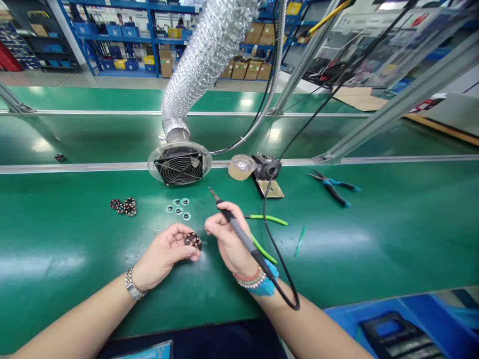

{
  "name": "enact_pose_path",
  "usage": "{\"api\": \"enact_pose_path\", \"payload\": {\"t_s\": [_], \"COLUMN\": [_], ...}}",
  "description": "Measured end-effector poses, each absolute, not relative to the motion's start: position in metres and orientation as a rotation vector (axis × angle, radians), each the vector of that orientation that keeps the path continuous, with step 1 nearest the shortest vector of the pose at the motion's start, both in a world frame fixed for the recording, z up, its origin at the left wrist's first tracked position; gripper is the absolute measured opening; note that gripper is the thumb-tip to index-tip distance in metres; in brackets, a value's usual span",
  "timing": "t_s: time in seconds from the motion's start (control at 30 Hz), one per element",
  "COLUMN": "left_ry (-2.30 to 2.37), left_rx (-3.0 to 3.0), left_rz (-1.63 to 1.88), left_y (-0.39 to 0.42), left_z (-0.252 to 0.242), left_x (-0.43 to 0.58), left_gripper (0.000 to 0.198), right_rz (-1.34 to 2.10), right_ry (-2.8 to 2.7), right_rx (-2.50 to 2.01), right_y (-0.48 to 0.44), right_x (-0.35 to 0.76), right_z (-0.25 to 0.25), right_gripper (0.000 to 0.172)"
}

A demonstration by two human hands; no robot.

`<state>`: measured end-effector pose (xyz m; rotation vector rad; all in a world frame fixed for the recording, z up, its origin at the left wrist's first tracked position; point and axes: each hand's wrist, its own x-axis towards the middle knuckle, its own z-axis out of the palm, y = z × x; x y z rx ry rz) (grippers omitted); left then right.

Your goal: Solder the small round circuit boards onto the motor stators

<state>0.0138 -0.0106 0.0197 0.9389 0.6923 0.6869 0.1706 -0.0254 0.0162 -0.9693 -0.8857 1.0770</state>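
Observation:
My left hand (166, 254) pinches a small round copper-wound coil (193, 240) just above the green mat (75, 249). My right hand (228, 242) is closed round a black soldering iron (234, 224), whose tip points up and away toward the fan; its fingertips reach toward the coil. The iron's black cable (279, 259) loops off my wrist. A few more wound coils (124, 206) lie to the left, and small clear round pieces (178, 208) lie just beyond my hands.
A fume-extraction fan (179, 167) with a silver flexible duct (204, 60) stands behind. A tape roll (241, 167), soldering stand (267, 174), blue-handled pliers (337, 187) and green-handled cutters (267, 219) lie to the right. A blue bin (411, 324) sits at the near right.

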Motion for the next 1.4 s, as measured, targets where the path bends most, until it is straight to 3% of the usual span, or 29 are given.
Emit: {"api": "enact_pose_path", "payload": {"t_s": [0.1,0.37,0.53,0.67,0.8,0.87,1.03,1.2,1.4], "left_ry": [0.653,0.68,0.693,0.661,0.644,0.628,0.6,0.604,0.521], "left_rx": [0.885,0.959,0.935,0.882,0.84,0.813,0.766,0.787,0.821], "left_rz": [0.668,0.63,0.625,0.643,0.668,0.685,0.684,0.706,0.719], "left_y": [-0.01,-0.012,-0.013,-0.012,-0.01,-0.008,-0.007,-0.008,-0.008], "left_z": [0.021,0.018,0.019,0.02,0.021,0.022,0.022,0.022,0.021], "left_x": [0.012,0.013,0.015,0.014,0.011,0.01,0.009,0.008,0.005], "left_gripper": [0.025,0.025,0.025,0.028,0.029,0.029,0.036,0.03,0.025], "right_rz": [0.979,1.119,1.025,0.835,0.399,0.13,-0.134,-0.194,0.001], "right_ry": [-0.866,-1.189,-1.023,-1.06,-1.601,-1.818,-2.013,-2.112,-2.144], "right_rx": [-0.951,-1.075,-1.038,-1.08,-1.453,-1.627,-2.004,-1.878,-1.733], "right_y": [-0.022,-0.033,-0.03,-0.022,-0.024,-0.028,-0.044,-0.057,-0.068], "right_x": [0.178,0.169,0.168,0.188,0.231,0.254,0.29,0.288,0.273], "right_z": [0.019,0.027,0.022,0.019,0.012,0.005,-0.018,-0.031,-0.016], "right_gripper": [0.035,0.035,0.034,0.031,0.03,0.038,0.059,0.041,0.024]}}
